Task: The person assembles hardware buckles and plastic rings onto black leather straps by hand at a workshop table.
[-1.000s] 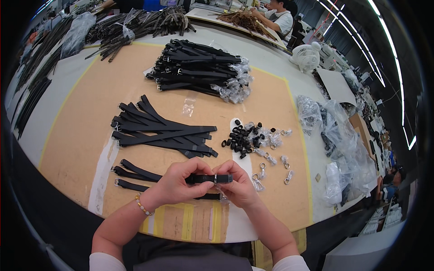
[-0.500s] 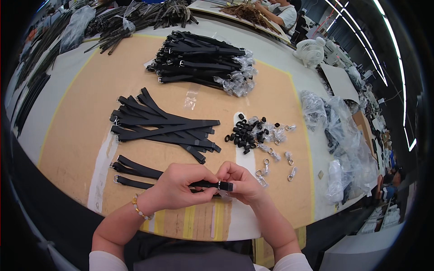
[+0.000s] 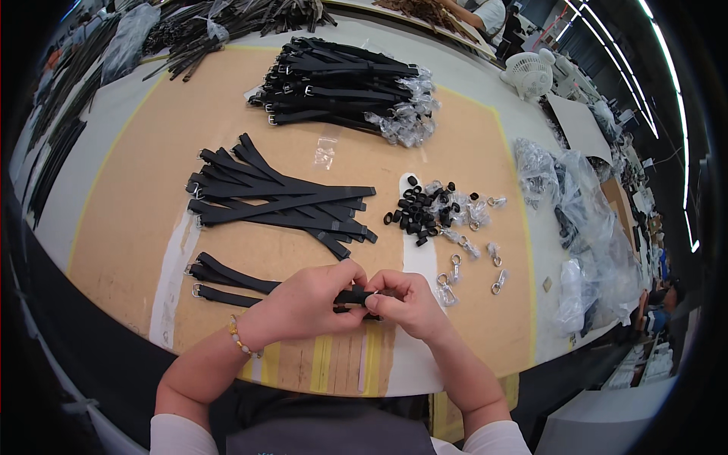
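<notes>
where left hand [image 3: 307, 305] meets right hand [image 3: 410, 307]: strap [image 3: 351, 297]
left: fingers closed on strap
right: fingers pinching strap
loops [image 3: 414, 217]: black, heaped beyond right hand

Up on the worker's head, the left one of two fisheye cameras peers down and forward over the worktable [image 3: 470, 152], close above the left hand [image 3: 309, 305] and right hand [image 3: 412, 305], its wide sweep catching even the ceiling lights [image 3: 682, 114].
</notes>
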The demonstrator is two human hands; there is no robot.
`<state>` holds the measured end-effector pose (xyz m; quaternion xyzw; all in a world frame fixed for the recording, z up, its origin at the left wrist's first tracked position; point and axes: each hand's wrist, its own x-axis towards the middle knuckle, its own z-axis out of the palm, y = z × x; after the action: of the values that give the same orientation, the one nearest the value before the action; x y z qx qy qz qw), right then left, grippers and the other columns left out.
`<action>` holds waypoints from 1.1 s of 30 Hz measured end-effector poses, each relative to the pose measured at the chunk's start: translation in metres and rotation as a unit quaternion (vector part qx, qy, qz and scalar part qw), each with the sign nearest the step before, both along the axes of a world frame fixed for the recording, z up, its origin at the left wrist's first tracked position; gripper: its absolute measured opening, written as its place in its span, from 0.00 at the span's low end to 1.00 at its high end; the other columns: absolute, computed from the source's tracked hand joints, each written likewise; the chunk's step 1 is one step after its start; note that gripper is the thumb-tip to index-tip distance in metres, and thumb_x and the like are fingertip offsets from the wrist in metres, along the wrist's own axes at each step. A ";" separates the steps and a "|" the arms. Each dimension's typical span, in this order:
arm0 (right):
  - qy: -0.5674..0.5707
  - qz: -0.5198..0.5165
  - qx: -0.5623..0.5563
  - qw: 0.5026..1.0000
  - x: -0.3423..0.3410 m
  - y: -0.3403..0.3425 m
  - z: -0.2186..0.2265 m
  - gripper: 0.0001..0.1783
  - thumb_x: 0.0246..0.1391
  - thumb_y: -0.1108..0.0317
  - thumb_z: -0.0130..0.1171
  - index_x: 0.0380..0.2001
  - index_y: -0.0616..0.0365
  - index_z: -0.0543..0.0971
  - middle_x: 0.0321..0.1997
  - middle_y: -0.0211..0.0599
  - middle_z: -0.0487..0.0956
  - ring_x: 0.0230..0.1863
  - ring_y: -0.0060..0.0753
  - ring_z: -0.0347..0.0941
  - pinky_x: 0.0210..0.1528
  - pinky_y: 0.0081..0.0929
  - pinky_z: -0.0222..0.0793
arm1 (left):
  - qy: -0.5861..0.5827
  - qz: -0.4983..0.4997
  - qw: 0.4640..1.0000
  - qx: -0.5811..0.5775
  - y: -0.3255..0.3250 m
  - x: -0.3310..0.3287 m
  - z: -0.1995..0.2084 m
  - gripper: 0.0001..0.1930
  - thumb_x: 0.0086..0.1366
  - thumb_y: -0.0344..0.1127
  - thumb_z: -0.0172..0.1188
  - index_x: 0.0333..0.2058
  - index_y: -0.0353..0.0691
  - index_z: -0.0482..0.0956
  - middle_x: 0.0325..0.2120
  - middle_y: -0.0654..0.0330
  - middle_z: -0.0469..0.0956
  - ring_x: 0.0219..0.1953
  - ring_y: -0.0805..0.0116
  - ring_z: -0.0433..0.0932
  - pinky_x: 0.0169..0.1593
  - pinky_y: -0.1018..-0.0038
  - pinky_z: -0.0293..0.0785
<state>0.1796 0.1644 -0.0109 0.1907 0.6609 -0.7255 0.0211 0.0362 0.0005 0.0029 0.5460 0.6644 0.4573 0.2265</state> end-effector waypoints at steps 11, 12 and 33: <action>-0.004 0.017 -0.061 0.998 0.001 0.002 -0.001 0.11 0.60 0.64 0.67 0.35 0.62 0.82 0.28 0.18 0.76 0.29 0.08 0.65 0.29 0.13 0.57 | -0.043 -0.028 0.998 -0.031 -0.001 -0.006 -0.001 0.14 0.55 0.29 0.67 0.37 0.32 0.75 0.31 0.48 0.81 0.36 0.53 0.84 0.41 0.66 0.81; 0.001 0.021 -0.067 0.998 0.001 0.003 -0.001 0.11 0.60 0.64 0.67 0.35 0.62 0.81 0.29 0.19 0.76 0.29 0.08 0.65 0.29 0.13 0.57 | -0.038 -0.028 0.998 -0.035 -0.001 -0.006 -0.001 0.14 0.55 0.29 0.67 0.38 0.32 0.75 0.31 0.48 0.81 0.36 0.53 0.84 0.41 0.66 0.81; -0.009 0.055 -0.073 0.996 0.000 0.007 -0.004 0.12 0.61 0.61 0.67 0.34 0.60 0.80 0.26 0.18 0.75 0.27 0.07 0.64 0.28 0.13 0.55 | -0.002 -0.022 1.000 0.012 0.000 -0.005 -0.009 0.11 0.52 0.27 0.67 0.34 0.34 0.77 0.26 0.55 0.79 0.28 0.62 0.81 0.33 0.70 0.77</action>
<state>0.1797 0.1709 -0.0147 0.1586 0.6154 -0.7679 0.0803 0.0317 0.0007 -0.0066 0.5623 0.6459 0.4614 0.2317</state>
